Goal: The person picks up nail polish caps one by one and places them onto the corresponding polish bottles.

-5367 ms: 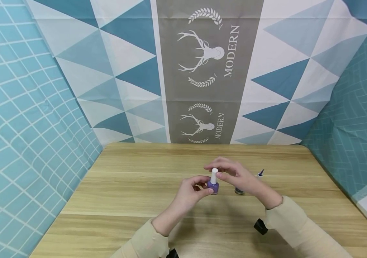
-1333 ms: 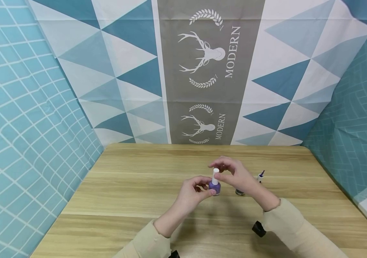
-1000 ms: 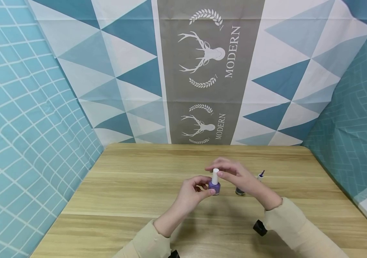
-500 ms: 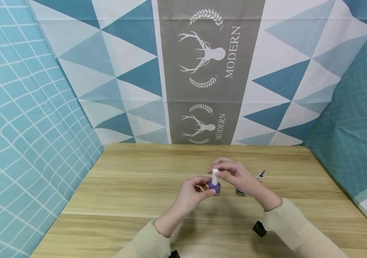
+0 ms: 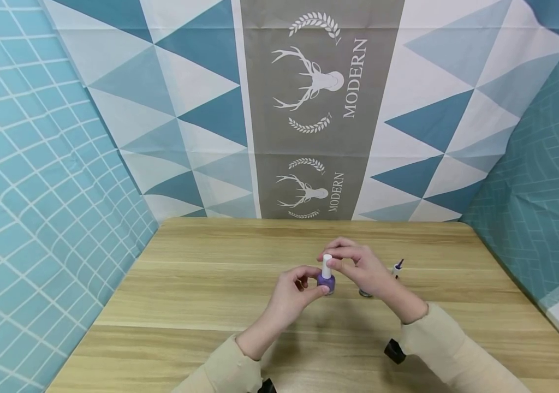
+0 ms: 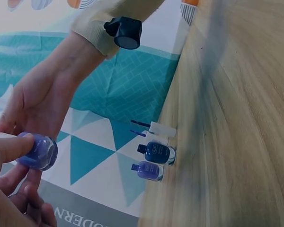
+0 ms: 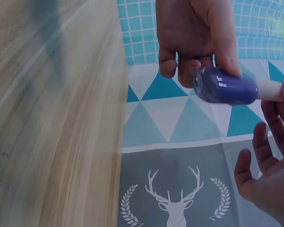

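Above the table, my left hand (image 5: 289, 292) pinches the glass body of a purple nail polish bottle (image 5: 326, 283) between thumb and fingers. Its tall white cap (image 5: 327, 266) points up, gripped by the thumb and fingers of my right hand (image 5: 360, 268). The cap sits on the bottle's neck in the right wrist view. Beyond, two uncapped nail polish bottles stand on the table in the left wrist view: a dark navy one (image 6: 157, 152) and a lighter purple one (image 6: 148, 170). My right hand and wrist mostly hide them in the head view.
Beside the uncapped bottles, two white brush caps stand with brushes upward; one brush cap (image 6: 163, 129) is farther from the purple bottle. The wooden table (image 5: 201, 305) reaches back to a patterned cloth backdrop (image 5: 210, 109). Black wrist cameras, such as this one (image 5: 394, 351), hang below the sleeves.
My right fingers shift back and forth around the white cap over these seconds. Both hands and the bottle rise very slightly in the last half second. The uncapped bottles stay put.
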`<state>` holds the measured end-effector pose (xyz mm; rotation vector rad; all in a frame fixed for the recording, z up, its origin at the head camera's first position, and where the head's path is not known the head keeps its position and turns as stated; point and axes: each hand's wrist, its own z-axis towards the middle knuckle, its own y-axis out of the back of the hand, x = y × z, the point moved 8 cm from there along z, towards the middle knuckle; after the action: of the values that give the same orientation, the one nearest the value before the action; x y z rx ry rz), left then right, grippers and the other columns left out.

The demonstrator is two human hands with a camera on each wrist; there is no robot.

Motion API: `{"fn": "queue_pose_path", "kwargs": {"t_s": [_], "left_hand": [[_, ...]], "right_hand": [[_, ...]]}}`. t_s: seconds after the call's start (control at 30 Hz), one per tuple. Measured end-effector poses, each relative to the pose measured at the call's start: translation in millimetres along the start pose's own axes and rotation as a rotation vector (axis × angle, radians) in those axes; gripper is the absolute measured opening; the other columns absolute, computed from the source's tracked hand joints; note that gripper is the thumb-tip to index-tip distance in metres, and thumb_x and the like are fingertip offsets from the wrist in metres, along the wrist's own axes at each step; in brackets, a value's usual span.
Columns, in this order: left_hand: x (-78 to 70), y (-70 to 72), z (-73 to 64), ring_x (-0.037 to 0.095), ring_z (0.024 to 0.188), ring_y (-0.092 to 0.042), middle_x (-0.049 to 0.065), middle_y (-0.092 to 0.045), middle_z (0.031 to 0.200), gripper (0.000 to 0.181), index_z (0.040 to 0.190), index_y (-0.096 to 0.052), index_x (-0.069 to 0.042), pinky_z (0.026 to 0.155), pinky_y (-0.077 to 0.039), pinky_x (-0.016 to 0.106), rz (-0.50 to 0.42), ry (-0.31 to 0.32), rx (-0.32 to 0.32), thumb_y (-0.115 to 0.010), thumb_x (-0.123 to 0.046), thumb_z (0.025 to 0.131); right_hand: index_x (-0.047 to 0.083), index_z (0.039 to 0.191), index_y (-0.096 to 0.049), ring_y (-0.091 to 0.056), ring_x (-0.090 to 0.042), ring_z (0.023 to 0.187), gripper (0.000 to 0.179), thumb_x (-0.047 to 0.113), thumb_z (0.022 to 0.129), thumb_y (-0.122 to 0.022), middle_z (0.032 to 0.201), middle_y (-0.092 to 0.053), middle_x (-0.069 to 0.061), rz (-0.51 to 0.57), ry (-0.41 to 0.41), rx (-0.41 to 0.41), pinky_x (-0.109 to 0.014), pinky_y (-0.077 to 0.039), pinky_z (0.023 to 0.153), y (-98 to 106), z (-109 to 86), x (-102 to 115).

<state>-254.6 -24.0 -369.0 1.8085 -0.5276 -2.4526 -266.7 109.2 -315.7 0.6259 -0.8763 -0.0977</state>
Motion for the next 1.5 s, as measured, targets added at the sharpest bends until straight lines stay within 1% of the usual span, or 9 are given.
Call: {"fn": "queue_pose_path", "kwargs": {"t_s": [0.17, 0.33, 0.47, 0.63, 0.8, 0.9, 1.13, 1.27, 1.5], "left_hand": [[-6.4, 3.4, 0.5, 0.017, 0.072, -0.045, -0.003, -0.068, 0.087, 0.023, 0.096, -0.072, -0.013, 0.063, -0.035, 0.02, 0.068, -0.067, -0.058, -0.079, -0.021, 0.076], [-11.9, 5.4, 0.1, 0.014, 0.071, -0.045, -0.004, -0.069, 0.085, 0.022, 0.094, -0.073, -0.013, 0.064, -0.036, 0.021, 0.131, -0.108, -0.094, -0.08, -0.021, 0.075], [-10.3, 4.4, 1.8, 0.014, 0.073, -0.046, -0.003, -0.069, 0.086, 0.022, 0.094, -0.072, -0.012, 0.066, -0.04, 0.023, 0.139, -0.113, -0.071, -0.079, -0.022, 0.076], [-3.5, 9.1, 5.8, 0.017, 0.079, -0.052, -0.001, -0.069, 0.091, 0.024, 0.098, -0.071, -0.011, 0.071, -0.043, 0.027, 0.107, -0.079, -0.034, -0.077, -0.023, 0.078], [2.9, 30.4, 15.0, 0.019, 0.083, -0.056, 0.001, -0.069, 0.092, 0.026, 0.1, -0.071, -0.01, 0.073, -0.043, 0.029, 0.108, -0.067, -0.094, -0.078, -0.022, 0.077], [7.3, 47.4, 21.3, 0.021, 0.083, -0.058, 0.003, -0.07, 0.091, 0.027, 0.1, -0.071, -0.009, 0.073, -0.043, 0.029, 0.123, -0.066, -0.143, -0.079, -0.019, 0.076], [20.0, 82.1, 34.9, 0.021, 0.083, -0.06, 0.006, -0.07, 0.091, 0.028, 0.101, -0.07, -0.006, 0.068, -0.042, 0.026, 0.179, -0.078, -0.224, -0.078, -0.014, 0.076], [30.6, 97.2, 41.8, 0.021, 0.083, -0.061, 0.007, -0.07, 0.091, 0.026, 0.1, -0.07, -0.006, 0.067, -0.042, 0.028, 0.2, -0.089, -0.273, -0.078, -0.013, 0.076], [57.6, 117.6, 54.2, 0.026, 0.087, -0.061, 0.008, -0.069, 0.092, 0.026, 0.101, -0.069, -0.006, 0.065, -0.039, 0.026, 0.231, -0.031, -0.337, -0.078, -0.014, 0.077]], "right_hand": [[0.016, 0.098, -0.074, -0.057, -0.011, 0.099, 0.015, 0.01, 0.09, -0.063, 0.101, -0.063, 0.006, -0.026, 0.042, -0.057, -0.029, -0.047, 0.079, 1.1, 0.5, 3.6], [0.014, 0.098, -0.073, -0.057, -0.01, 0.093, 0.015, 0.008, 0.089, -0.063, 0.1, -0.063, 0.005, -0.034, 0.068, -0.091, -0.028, -0.047, 0.069, 1.1, 0.8, 4.3], [0.014, 0.104, -0.071, -0.054, -0.009, 0.08, 0.017, 0.009, 0.09, -0.062, 0.102, -0.063, 0.003, -0.043, 0.064, -0.062, -0.026, -0.044, 0.061, -1.6, 1.1, 3.0], [0.016, 0.122, -0.063, -0.05, -0.01, 0.079, 0.031, 0.01, 0.092, -0.06, 0.107, -0.061, 0.002, -0.049, 0.015, -0.01, -0.025, -0.045, 0.065, 2.7, 0.3, 3.0], [0.019, 0.129, -0.056, -0.052, -0.01, 0.087, 0.039, 0.012, 0.091, -0.061, 0.111, -0.059, 0.001, -0.075, -0.078, -0.064, -0.025, -0.048, 0.072, 28.8, -9.9, 2.5], [0.016, 0.131, -0.054, -0.053, -0.01, 0.087, 0.042, 0.008, 0.091, -0.061, 0.11, -0.058, 0.001, -0.079, -0.092, -0.12, -0.023, -0.047, 0.072, 48.1, -20.6, 0.5], [0.011, 0.135, -0.05, -0.052, -0.005, 0.086, 0.048, 0.003, 0.089, -0.063, 0.106, -0.057, 0.01, -0.137, -0.125, -0.234, -0.017, -0.043, 0.071, 84.6, -53.8, -14.8], [0.01, 0.136, -0.049, -0.05, -0.004, 0.088, 0.049, 0.004, 0.089, -0.063, 0.106, -0.056, 0.012, -0.155, -0.184, -0.269, -0.014, -0.043, 0.072, 96.2, -74.0, -30.1], [0.004, 0.133, -0.05, -0.048, -0.002, 0.092, 0.048, 0.007, 0.088, -0.066, 0.107, -0.053, 0.018, -0.199, -0.262, -0.296, -0.01, -0.042, 0.074, 103.8, -102.8, -59.4]]}}
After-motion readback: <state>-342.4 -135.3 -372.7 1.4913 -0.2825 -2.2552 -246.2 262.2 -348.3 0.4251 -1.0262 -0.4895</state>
